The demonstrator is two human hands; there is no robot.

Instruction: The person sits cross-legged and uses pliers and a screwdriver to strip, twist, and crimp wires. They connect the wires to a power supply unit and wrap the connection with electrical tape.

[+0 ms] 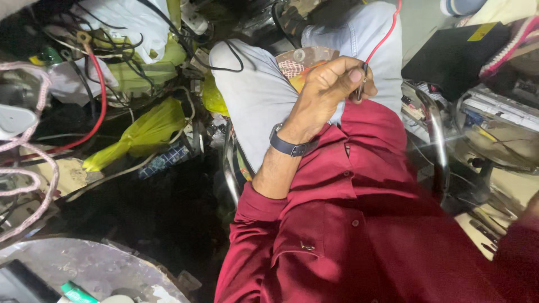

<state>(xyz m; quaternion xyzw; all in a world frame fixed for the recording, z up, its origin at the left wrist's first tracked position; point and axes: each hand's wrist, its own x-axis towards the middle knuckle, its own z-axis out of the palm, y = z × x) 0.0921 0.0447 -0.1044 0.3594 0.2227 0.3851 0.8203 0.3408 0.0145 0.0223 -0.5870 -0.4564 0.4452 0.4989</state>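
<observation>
A person in a dark red shirt (359,224) and pale blue jeans (264,95) sits amid a crowded workshop floor, the shirt filling the near right of the scene and the bent knee rising at centre. To the left lies a heap of tangled black and red cables (95,73) over yellow-green plastic bags (143,132), with a pink-and-white braided cord (39,163) looping along the far-left edge. A grey, worn round surface (84,266) sits at the near left. To the right stand a black box (455,53) and a shiny metal appliance (499,126).

The left hand (331,84), a dark-strapped wristwatch (289,146) on its wrist, is raised over the knee at centre, fingers curled shut and pinching a small metal clip (361,87) between thumb and forefinger. A thin red wire (387,31) runs from that clip up and away toward the far right, across the jeans. Just behind the hand, resting on the thigh, is a transparent packet with orange and patterned contents (297,64).

The right hand does not show clearly; only a blurred patch at the right edge, so its grip cannot be told.
</observation>
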